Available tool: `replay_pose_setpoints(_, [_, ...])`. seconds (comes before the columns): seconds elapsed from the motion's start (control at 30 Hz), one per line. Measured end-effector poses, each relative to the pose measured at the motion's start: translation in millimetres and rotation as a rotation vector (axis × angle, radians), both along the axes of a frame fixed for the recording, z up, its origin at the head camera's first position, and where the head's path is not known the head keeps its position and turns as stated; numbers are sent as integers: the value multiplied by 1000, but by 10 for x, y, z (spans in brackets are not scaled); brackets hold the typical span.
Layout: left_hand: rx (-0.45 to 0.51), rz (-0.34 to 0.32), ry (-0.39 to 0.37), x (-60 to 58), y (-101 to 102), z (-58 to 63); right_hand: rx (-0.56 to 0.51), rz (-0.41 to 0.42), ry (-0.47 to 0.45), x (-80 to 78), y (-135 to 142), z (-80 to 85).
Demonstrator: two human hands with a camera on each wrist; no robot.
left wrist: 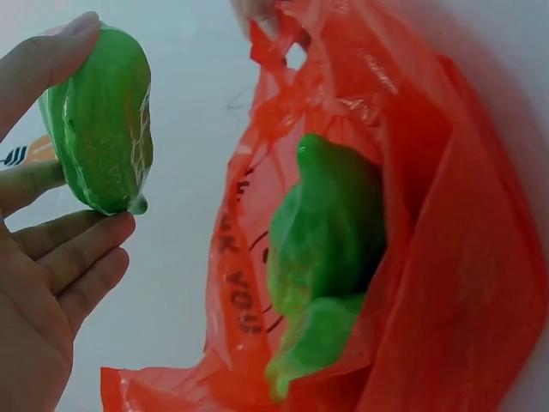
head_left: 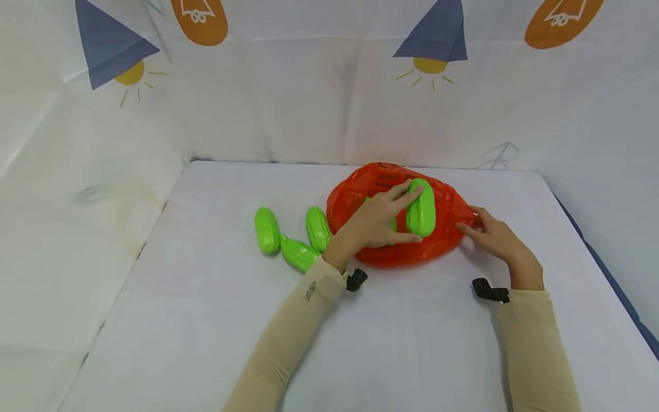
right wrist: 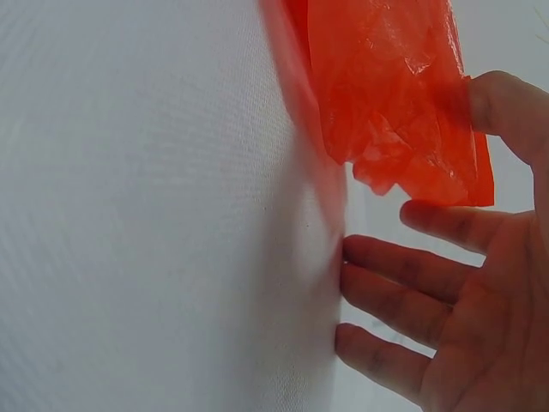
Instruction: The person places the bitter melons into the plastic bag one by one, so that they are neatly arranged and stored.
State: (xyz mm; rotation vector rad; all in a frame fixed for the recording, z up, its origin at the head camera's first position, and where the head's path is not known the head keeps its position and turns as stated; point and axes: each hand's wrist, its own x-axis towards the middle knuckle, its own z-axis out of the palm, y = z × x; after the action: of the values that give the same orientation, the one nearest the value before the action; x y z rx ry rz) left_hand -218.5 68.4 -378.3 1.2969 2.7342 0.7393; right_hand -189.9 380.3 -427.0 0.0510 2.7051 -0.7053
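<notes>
My left hand holds a green, elongated vegetable wrapped in clear film, between thumb and fingertips, over the red plastic bag. In the left wrist view the held vegetable is lumpy, with a small nub at its lower end. Inside the bag's mouth lie two more green vegetables; the larger one has a stubby stem. At the bag's right end my right hand pinches the edge with thumb and index finger. Its other fingers extend beneath, apart from the plastic.
Left of the bag, three green wrapped vegetables lie on the white table: one upright, one slanted, one beside the bag. A white printed sheet rises behind the table. A black wrist device sits at the right cuff.
</notes>
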Motion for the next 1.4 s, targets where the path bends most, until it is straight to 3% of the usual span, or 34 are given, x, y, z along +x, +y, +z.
replay_pose_setpoints(0.23, [-32,-9,-30,-9,113,-160,-5,0,-11,14,16,33])
replay_pose_setpoints(0.43, [-168,-5,-37,-10,195,-278,-7,2,-8,4,23,31])
replay_pose_setpoints(0.87, [-311,23,-25,-15,249,-443,-14,3,-8,-18,-1,21])
replay_pose_setpoints(1.4, [-415,116,-69,-46,210,-465,-12,11,-10,-12,-7,31])
